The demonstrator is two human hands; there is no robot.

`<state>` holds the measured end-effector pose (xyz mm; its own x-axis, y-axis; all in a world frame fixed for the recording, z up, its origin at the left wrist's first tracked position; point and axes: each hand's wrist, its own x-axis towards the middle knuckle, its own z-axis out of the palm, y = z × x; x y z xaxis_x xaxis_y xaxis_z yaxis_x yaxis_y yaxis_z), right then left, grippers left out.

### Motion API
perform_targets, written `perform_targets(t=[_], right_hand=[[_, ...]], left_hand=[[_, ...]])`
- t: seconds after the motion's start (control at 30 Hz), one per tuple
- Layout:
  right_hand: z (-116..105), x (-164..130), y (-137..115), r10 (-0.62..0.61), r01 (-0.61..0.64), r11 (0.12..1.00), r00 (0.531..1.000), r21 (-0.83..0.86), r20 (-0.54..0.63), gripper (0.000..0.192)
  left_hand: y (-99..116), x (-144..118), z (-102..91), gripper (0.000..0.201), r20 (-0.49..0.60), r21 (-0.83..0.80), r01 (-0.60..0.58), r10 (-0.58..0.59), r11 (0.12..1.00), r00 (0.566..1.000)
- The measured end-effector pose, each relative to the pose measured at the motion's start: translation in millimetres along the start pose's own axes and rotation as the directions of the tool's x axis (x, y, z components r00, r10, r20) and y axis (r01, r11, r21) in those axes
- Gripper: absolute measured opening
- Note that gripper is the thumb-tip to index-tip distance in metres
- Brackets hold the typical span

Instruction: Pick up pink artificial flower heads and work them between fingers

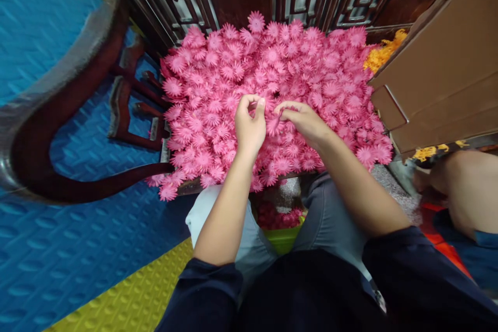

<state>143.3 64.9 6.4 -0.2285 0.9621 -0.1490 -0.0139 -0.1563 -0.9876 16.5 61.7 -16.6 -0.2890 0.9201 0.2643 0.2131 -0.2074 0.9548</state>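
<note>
Both hands meet over the middle of the pink flower heap (272, 88). Left hand (249, 127) has fingers curled, thumb and forefinger pinched near a small pink piece; whether it truly grips it, cannot tell. Right hand (302, 120) is half closed, fingertips pinching one pink flower (274, 125) just above the heap.

Progress, judged: the heap is large and covers its whole support, so much seems done; more pink flowers (278, 215) sit in a green container below the heap's near edge, likely still waiting.

Flowers look like thin daisy-shaped heads, many narrow petals, uniform pink, loosely piled. Orange flowers (383, 52) lie at the heap's far right, beside a cardboard box (439, 72). Another person's arm (462, 181) sits right of the heap.
</note>
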Motion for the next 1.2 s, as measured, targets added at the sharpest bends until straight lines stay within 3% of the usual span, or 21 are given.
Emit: perform_targets(t=[0.13,0.27,0.43,0.63,0.8,1.03,1.2], right_hand=[[0,1,0,-0.061,0.061,0.998,0.997,-0.002,-0.054,0.007],[1,0,0,-0.084,0.086,0.996,0.993,0.014,-0.078,0.024],[1,1,1,-0.071,0.077,0.997,0.982,0.029,-0.176,0.030],[0,2,2,-0.057,0.070,0.995,0.986,0.075,-0.158,0.029],[-4,1,2,-0.049,0.054,0.992,0.998,0.116,-0.049,0.028],[-2,-6,-10,0.072,-0.076,0.977,0.997,0.199,0.030,0.027],[-1,-5,-12,0.079,-0.070,0.980,0.996,0.186,-0.043,0.027]], left_hand=[[-2,0,3.1,0.015,0.038,-0.035,0.041,-0.039,0.999,0.999],[-3,0,4.9,0.018,0.038,-0.083,0.056,-0.053,0.995,0.998],[-3,2,4.7,0.031,0.052,-0.241,0.209,-0.203,0.948,0.978],[1,5,4.1,0.030,0.112,-0.369,0.335,-0.316,0.867,0.942],[8,1,1.7,0.033,0.110,-0.451,0.354,-0.342,0.819,0.933],[9,-2,2.3,0.042,0.205,-0.515,0.429,-0.379,0.742,0.902],[8,-2,1.9,0.043,0.275,-0.507,0.500,-0.418,0.702,0.866]])
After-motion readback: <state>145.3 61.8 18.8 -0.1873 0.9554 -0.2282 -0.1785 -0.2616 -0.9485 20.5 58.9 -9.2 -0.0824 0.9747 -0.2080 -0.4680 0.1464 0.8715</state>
